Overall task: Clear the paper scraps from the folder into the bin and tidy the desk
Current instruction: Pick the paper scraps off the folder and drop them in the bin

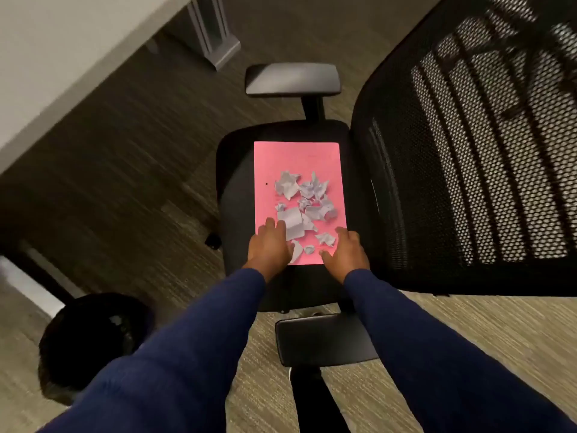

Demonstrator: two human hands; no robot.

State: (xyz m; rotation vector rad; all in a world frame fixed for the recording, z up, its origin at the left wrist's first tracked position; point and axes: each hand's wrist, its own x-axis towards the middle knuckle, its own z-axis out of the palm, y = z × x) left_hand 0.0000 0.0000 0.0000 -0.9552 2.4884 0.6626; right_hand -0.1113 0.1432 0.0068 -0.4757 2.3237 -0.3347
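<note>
A pink folder [295, 160] lies flat on the black seat of an office chair [234, 170]. Several crumpled white paper scraps [304, 203] are scattered over its near half. My left hand [270, 245] rests on the folder's near left corner, fingers spread, touching a larger scrap. My right hand [345, 250] sits at the near right corner, fingers apart, with nothing held. A black bin [93, 342] stands on the floor at the lower left, partly hidden by my left sleeve.
The chair's mesh backrest [474, 157] fills the right side. Its two armrests, the far one [292, 79] and the near one [324, 339], flank the seat. A pale desk top [62, 57] runs along the upper left, with a grey leg [212, 35]. Carpet lies all around.
</note>
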